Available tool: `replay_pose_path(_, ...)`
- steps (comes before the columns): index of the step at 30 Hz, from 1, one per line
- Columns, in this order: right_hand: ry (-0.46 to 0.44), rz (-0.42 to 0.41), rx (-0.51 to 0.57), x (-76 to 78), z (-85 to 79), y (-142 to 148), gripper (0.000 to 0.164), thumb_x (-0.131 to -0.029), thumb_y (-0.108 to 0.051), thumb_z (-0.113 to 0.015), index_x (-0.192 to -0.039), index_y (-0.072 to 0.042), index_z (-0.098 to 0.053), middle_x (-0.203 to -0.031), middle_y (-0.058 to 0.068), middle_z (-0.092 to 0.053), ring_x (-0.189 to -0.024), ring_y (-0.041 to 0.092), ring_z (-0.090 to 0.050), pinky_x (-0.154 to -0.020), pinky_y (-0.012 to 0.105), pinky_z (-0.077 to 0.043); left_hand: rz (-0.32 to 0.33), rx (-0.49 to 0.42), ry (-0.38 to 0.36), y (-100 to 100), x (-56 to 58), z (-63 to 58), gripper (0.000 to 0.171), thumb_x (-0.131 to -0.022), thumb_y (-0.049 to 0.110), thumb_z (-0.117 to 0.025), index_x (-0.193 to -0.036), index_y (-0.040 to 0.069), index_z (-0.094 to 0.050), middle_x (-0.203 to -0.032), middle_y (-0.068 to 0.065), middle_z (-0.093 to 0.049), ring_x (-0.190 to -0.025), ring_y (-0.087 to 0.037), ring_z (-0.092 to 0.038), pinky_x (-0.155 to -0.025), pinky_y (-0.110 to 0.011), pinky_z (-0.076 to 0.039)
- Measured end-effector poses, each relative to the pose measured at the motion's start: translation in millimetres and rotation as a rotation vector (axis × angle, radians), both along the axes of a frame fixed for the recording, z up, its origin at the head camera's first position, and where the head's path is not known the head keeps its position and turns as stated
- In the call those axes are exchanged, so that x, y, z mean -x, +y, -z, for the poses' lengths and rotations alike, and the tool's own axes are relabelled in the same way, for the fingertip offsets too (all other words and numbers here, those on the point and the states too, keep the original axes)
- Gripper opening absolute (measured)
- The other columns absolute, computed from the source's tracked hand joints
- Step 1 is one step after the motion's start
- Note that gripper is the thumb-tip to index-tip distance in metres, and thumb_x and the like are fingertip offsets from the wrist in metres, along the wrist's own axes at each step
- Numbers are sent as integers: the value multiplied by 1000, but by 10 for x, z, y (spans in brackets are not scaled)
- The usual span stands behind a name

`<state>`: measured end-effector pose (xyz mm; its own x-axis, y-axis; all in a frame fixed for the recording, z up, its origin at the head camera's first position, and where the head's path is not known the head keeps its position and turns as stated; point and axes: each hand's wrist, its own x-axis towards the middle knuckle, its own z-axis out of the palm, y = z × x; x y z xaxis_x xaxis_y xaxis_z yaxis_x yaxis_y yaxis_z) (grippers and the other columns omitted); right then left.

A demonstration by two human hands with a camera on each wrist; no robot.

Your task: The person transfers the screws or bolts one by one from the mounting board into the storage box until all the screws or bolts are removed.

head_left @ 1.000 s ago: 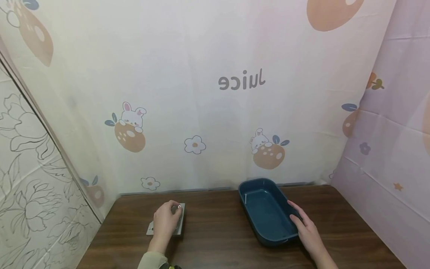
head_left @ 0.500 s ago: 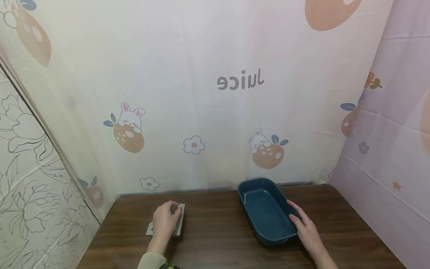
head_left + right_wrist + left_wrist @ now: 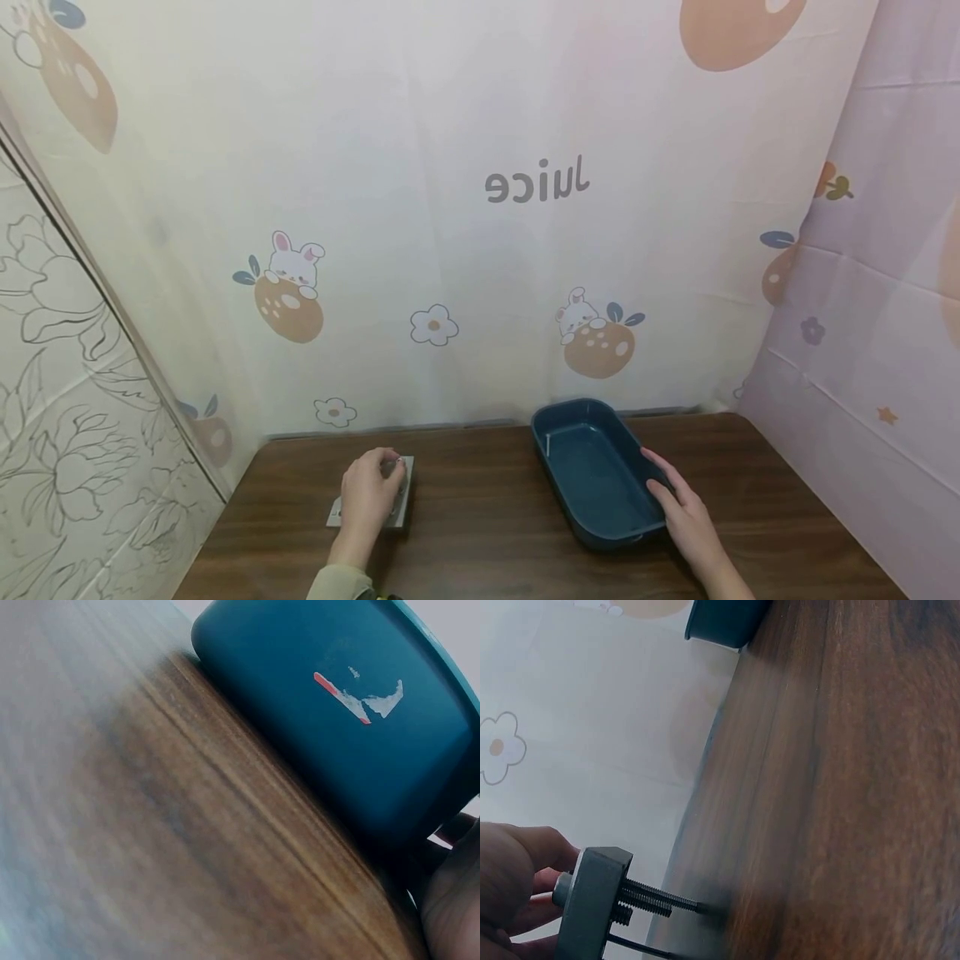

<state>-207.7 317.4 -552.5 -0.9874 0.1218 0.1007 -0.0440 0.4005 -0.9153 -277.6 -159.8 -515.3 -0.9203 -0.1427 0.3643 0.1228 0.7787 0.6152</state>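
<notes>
A flat grey metal plate is raised above the table on long threaded bolts, which stick out beneath it. My left hand is bent over the plate and covers much of its top. Its thumb and fingertips pinch a small shiny bolt head near the plate's far edge. On the right is a deep blue-green baking dish with rounded corners. My right hand grips its right side, thumb at the rim and the other fingers along the outer wall, partly hidden.
Inside the dish, a thin pale stick-like thing shows by the left wall. Torn sticker remains mark its outside. The brown wood-grain table ends at a printed curtain behind, with more curtains at both sides.
The shiny bolt head at my left fingertips shows less than before, with the fingers turned very slightly. My right hand and the dish keep their places.
</notes>
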Motion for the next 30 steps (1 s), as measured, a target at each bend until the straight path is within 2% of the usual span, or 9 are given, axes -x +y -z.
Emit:
replay_pose_path(5, 17, -5, 0, -2, 3, 7, 56, -107, -46, -42, -158, -25, -31, -165, 11, -25, -149, 39, -19, -108, 73, -21, 9, 5, 37, 2, -5, 6, 13, -87, 18, -77, -97, 10, -75, -104, -8, -74, -102, -29, -69, -87, -51, -54)
replay_pose_path(12, -12, -5, 2, 5, -3, 0, 58, -107, -48, -41, -159, -25, -29, -165, 11, -24, -150, 40, -17, -109, 74, -18, -5, -18, 33, 25, -13, -14, 12, -87, 17, -74, -97, 9, -74, -102, -9, -75, -99, -29, -69, -85, -51, -54)
replay_pose_path(19, -12, -5, 2, 0, -11, -3, 58, -107, -48, -42, -159, -26, -29, -165, 10, -24, -150, 40, -17, -109, 73, -19, -25, -3, 78, 42, -26, -14, 10, -86, 15, -74, -93, 9, -74, -96, -7, -74, -91, -27, -69, -81, -50, -53)
replay_pose_path(30, -9, 1, 9, -10, -20, -13, 58, -107, -48, -42, -159, -25, -31, -165, 10, -26, -150, 39, -17, -109, 73, -19, -18, -21, -4, 38, -6, -16, 12, -87, 18, -74, -96, 11, -74, -105, -9, -74, -102, -31, -68, -89, -53, -52)
